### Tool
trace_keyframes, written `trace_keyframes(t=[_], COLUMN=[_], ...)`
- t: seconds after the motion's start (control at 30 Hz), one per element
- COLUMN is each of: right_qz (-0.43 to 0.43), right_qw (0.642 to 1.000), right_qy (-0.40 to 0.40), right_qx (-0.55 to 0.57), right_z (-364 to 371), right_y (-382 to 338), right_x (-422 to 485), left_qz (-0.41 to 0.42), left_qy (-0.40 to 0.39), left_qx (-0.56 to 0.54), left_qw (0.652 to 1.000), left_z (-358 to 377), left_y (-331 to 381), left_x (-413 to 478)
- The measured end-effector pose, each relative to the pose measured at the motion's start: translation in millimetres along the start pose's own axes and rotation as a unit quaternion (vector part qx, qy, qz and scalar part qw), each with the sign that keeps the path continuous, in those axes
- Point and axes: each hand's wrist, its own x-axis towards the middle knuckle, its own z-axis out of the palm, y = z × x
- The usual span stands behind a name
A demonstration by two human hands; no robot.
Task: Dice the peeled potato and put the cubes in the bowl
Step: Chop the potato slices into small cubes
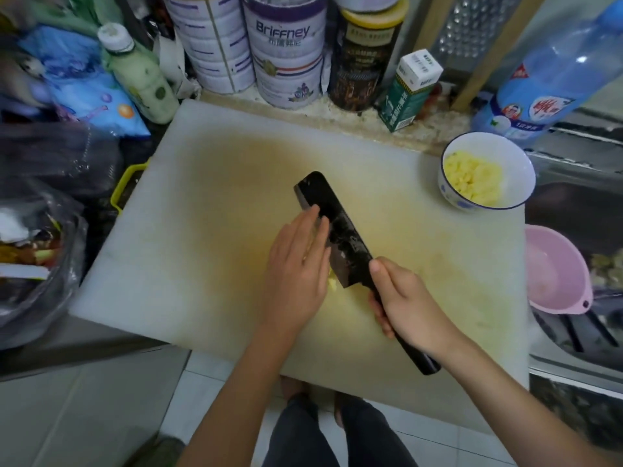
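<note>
Potato cubes [475,178] filled abt half of the white bowl [450,193], which sat at the upper right corner of the cutting board [202,230]. A few more potato bits [332,284] lay mid-frame on the board, mostly hidden under the left hand [296,267]. That hand was flat, fingers straight, laid against the side of the black knife [337,224]. The right hand [408,298] was wrapped round the knife handle. A pink basin [553,274] sat just off the board's right edge, and tins [286,52] stood along its top edge. Left of the hands was a wide stretch of board.
</note>
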Motion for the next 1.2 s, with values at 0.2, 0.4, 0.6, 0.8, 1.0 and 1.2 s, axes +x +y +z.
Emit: trace_keyframes(t=[0.2, 0.4, 0.6, 0.8, 1.0, 1.2], right_qz=[-0.010, -0.032, -0.224, -0.331, -0.394, -0.396], right_qw=[0.998, 0.999, 0.934, 0.873, 0.828, 0.815], right_qy=[0.014, -0.024, -0.030, -0.018, -0.010, 0.002], right_qx=[0.062, 0.007, -0.278, -0.356, -0.399, -0.423], right_z=[-13.1, -28.6, -34.4, -51.1, -74.1, -79.2], right_y=[-4.0, 14.4, 33.5, 36.1, 33.6, 37.8], right_x=[-1.4, 5.3, 7.4, 13.0, 19.9, 9.9], left_qz=[0.033, -0.041, -0.225, -0.178, -0.050, -0.086], left_qy=[0.042, -0.004, 0.072, 0.105, -0.021, -0.148], left_qx=[0.044, 0.102, 0.103, 0.155, 0.117, -0.026], left_qw=[0.998, 0.994, 0.966, 0.966, 0.992, 0.985], left_z=[6.4, 6.2, -25.9, -51.4, -57.9, -39.6], left_y=[4.3, 8.2, 29.6, 44.5, 49.6, 27.7], left_x=[3.1, -19.2, -29.0, -23.2, -5.1, 18.8])
